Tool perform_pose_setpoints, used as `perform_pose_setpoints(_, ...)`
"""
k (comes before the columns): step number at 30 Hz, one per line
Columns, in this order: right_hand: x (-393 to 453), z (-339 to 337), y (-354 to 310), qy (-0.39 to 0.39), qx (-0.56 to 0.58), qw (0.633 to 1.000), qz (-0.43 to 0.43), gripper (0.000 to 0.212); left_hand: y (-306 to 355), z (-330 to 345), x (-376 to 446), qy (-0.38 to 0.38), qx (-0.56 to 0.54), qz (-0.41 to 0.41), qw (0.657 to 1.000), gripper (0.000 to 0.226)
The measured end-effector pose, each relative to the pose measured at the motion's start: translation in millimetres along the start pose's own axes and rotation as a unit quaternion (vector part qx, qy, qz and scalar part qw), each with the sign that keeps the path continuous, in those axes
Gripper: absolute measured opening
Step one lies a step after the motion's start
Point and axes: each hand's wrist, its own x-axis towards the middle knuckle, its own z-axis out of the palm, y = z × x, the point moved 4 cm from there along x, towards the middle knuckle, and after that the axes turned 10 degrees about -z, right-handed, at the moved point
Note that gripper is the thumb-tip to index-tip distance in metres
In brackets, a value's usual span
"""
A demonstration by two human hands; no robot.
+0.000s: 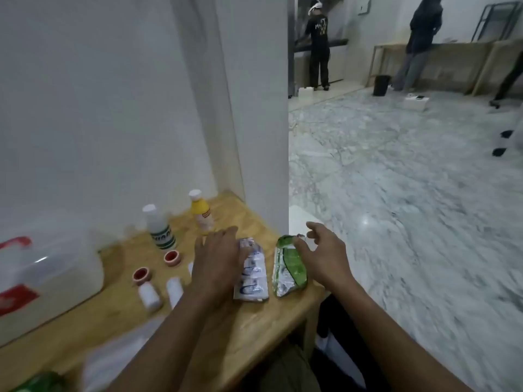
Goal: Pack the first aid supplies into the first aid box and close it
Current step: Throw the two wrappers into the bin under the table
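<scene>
A translucent white first aid box (48, 274) with red marks sits at the left of the wooden table (254, 332). My left hand (216, 257) lies flat, fingers spread, on the left edge of a blue-and-white blister pack (252, 274). My right hand (322, 251) hovers open, its fingers touching the top of a green-and-silver pack (288, 267). Behind stand a white bottle with a green label (160, 227) and a yellow bottle (201, 212). Two red tape rolls (172, 258) and two small white bottles (150, 296) lie left of my left hand.
A white wall and pillar (260, 123) rise right behind the table. The table's right edge drops to a marble floor (410, 207). Two people (319, 43) stand far off at counters. A green object (42, 383) and something white and blurred lie at the near left.
</scene>
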Motion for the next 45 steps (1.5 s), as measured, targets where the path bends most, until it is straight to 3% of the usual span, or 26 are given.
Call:
perform_pose_setpoints(7,4,8,12,0.010,0.029,0.999,0.023,0.036,4,9,3,0.027,0.003,0.011,1.000,0.023)
perform_pose_setpoints(13,2,6,10,0.040,0.040,0.998,0.024,0.011,4,4,-2,0.068,-0.083,0.019,0.994,0.006)
perform_pose_setpoints(21,-10,-25,0,0.094,0.060,0.994,0.016,0.011,11,-15,-16,0.102,-0.231,0.045,0.967,0.005)
perform_pose_setpoints(27,-19,-81,-2,0.159,0.048,0.986,0.004,0.009,52,-28,-28,0.089,-0.344,0.067,0.932,0.017)
perform_pose_setpoints(35,-41,-165,30,0.288,0.023,0.957,0.023,0.008,139,-16,-55,0.066,-0.419,0.103,0.900,0.014)
perform_pose_setpoints(45,-81,-159,135,0.301,0.026,0.947,0.112,0.006,197,106,-88,-0.045,-0.361,0.080,0.928,0.015)
